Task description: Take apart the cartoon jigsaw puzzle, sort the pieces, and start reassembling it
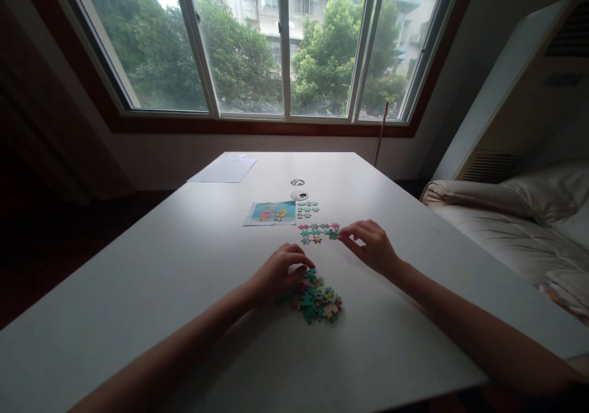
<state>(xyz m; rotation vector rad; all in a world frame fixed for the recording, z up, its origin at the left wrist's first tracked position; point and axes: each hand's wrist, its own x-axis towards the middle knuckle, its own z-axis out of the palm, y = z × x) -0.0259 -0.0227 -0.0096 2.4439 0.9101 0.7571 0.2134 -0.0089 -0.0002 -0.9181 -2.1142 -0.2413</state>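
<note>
My right hand point(372, 245) pinches a green puzzle piece point(333, 235) between thumb and forefinger, at the right end of rows of small pieces laid out on the table. These rows hold pink and teal puzzle pieces point(314, 226), set slightly apart. Nearer to me lies a loose heap of puzzle pieces point(317, 302), mostly green with some pink, yellow and bare-backed ones. At the heap's far left edge is my left hand point(281, 272), its fingers curled and the tips together at a teal puzzle piece point(311, 274).
A colourful cartoon picture sheet point(272, 213) lies left of the rows. Beyond them are more sorted pieces point(307, 204) and two round discs point(299, 196). White paper point(223, 170) rests at the far left of the white table point(184, 241). A padded couch point(501, 216) stands at right.
</note>
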